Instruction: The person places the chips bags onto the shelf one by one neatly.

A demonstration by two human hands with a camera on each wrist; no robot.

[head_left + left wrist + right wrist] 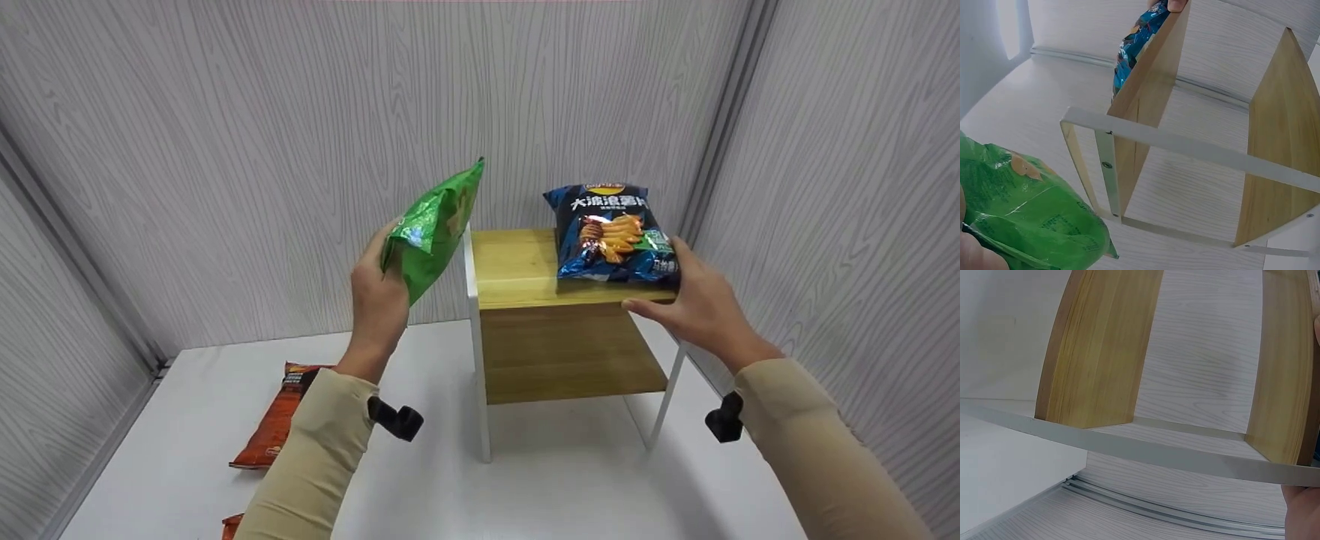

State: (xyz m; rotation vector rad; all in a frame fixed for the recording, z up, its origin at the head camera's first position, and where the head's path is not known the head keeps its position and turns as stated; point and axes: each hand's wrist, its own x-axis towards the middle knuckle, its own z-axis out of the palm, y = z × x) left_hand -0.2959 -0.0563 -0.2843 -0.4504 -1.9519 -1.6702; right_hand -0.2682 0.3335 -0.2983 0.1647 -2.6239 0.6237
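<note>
My left hand (380, 296) grips a green chip bag (436, 236) by its lower side, in the air left of a two-tier wooden shelf (517, 266). The bag stands tilted, its top toward the upper right. In the left wrist view the green bag (1039, 208) fills the lower left corner. A dark blue chip bag (609, 232) lies face up on the shelf's top board. At that bag's lower right corner, my right hand (701, 300) has its thumb by the board's front edge and its fingers along the right side; their tips are partly hidden.
On the white table (420, 480), a red chip bag (274, 424) lies at the left, partly behind the left sleeve. Another red packet (231, 525) shows at the bottom edge. Wood-grain panels (300, 150) close in the back and sides. White shelf legs (480, 375) stand near the left arm.
</note>
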